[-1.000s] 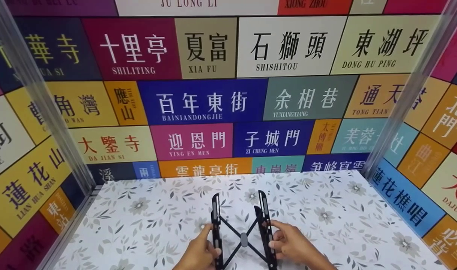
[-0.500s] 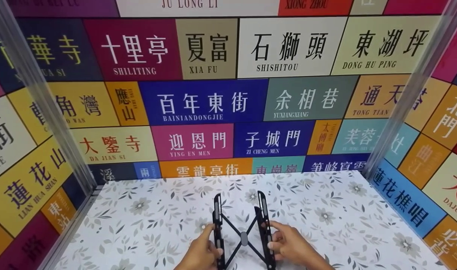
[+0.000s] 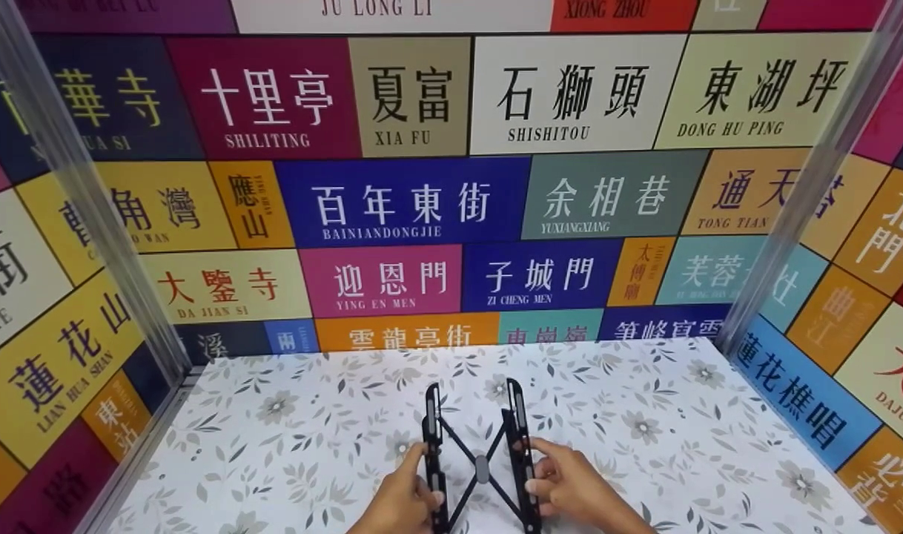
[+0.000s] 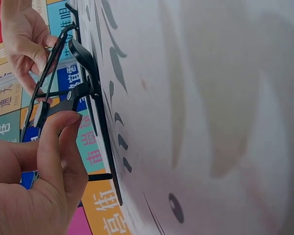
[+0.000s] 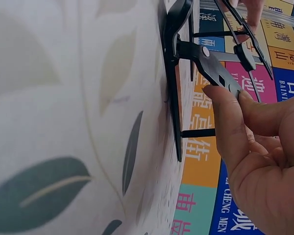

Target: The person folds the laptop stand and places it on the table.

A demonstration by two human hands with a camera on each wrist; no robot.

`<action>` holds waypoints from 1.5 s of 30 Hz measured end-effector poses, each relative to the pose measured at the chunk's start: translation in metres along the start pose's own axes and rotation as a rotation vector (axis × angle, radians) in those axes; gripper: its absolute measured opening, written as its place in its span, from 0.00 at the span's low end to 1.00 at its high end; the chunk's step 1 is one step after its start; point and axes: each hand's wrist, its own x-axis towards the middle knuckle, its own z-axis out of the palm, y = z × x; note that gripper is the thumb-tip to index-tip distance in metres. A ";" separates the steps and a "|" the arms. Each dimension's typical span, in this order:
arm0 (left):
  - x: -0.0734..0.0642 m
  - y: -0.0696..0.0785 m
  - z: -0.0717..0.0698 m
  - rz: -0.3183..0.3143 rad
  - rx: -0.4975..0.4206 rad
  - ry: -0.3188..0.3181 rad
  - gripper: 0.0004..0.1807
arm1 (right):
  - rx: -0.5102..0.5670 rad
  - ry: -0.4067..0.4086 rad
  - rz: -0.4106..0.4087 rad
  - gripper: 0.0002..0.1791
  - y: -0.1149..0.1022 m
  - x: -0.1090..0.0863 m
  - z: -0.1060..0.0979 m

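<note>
A black folding laptop stand [image 3: 482, 469] stands on the table near its front, two long side rails joined by crossed bars with a grey hub in the middle. My left hand [image 3: 401, 495] pinches the left rail between thumb and fingers. On the other side, the right hand [image 3: 576, 486] grips the right rail the same way. In the left wrist view, the left hand [image 4: 44, 181] pinches an arm of the stand just above the cloth. The right wrist view has the right thumb and index finger [image 5: 225, 115] squeezing a flat black arm, its base rail lying along the cloth.
A white cloth with grey leaves and flowers covers the table [image 3: 273, 437]. Behind and beside it rise walls of coloured panels [image 3: 399, 200] with Chinese lettering. Clear upright posts [image 3: 778, 200] stand at the two back corners.
The stand's two side rails have drawn slightly closer together, the left one moving right and the right one moving left. Both hands have moved inward with them, keeping their hold.
</note>
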 end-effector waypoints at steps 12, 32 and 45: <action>0.003 0.002 0.004 -0.021 -0.032 -0.037 0.34 | -0.035 -0.010 -0.023 0.31 0.002 0.003 0.004; 0.004 0.005 0.013 0.028 -0.012 -0.022 0.35 | 0.080 -0.013 0.009 0.33 -0.005 0.002 0.017; 0.006 0.005 0.019 0.046 -0.038 -0.030 0.32 | 0.038 -0.021 0.006 0.36 -0.007 0.005 0.023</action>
